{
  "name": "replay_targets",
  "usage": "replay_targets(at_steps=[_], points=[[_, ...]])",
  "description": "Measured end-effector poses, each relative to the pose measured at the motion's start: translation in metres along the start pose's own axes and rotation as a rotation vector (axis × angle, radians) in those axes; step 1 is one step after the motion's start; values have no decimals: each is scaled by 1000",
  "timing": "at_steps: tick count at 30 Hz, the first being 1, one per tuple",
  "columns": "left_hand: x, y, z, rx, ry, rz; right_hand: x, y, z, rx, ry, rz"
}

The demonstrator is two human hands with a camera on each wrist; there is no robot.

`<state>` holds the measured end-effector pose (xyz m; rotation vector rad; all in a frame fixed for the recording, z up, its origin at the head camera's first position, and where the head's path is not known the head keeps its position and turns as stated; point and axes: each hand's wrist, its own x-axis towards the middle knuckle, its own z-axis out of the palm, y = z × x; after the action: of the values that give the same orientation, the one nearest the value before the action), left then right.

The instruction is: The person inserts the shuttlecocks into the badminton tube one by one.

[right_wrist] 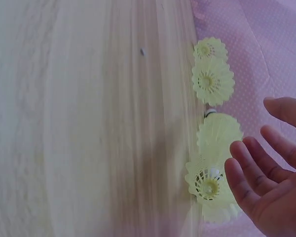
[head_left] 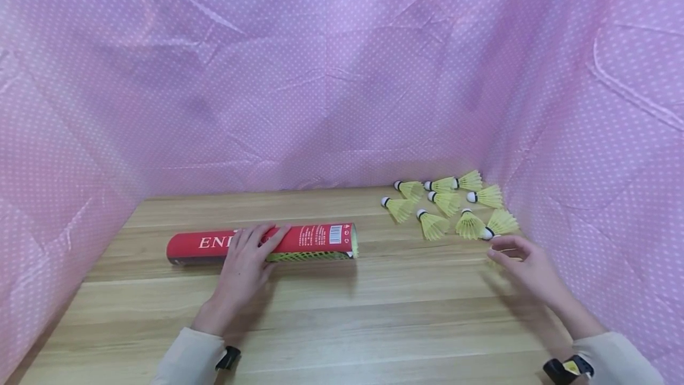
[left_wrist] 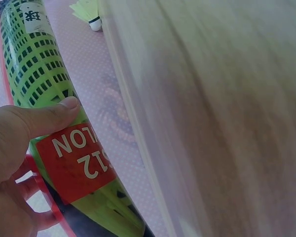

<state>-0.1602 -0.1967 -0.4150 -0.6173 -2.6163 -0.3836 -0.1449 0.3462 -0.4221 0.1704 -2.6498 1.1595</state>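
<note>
Head view: left hand [head_left: 243, 269] around red tube [head_left: 315, 237], relaxed right hand [head_left: 530, 270] by shuttlecocks [head_left: 446, 202] near edges, wide tabletop [head_left: 406, 296] between.

You've got a glossy, smooth tube [head_left: 312, 237] at left, ribbed plastic shuttlecocks [head_left: 446, 202] far right, wood-grain tabletop [head_left: 406, 314] near, silky-looking cloth [head_left: 320, 88] beyond!

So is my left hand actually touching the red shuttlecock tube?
Touching: the left wrist view shows the left hand gripping the shuttlecock tube, its thumb lying across the see-through side.
</note>
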Motion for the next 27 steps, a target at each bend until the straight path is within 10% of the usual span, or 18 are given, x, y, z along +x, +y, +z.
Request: replay_targets(at_steps=[27], points=[[1, -1, -2, 0, -31, -15, 4, 35, -16, -187, 91, 119]])
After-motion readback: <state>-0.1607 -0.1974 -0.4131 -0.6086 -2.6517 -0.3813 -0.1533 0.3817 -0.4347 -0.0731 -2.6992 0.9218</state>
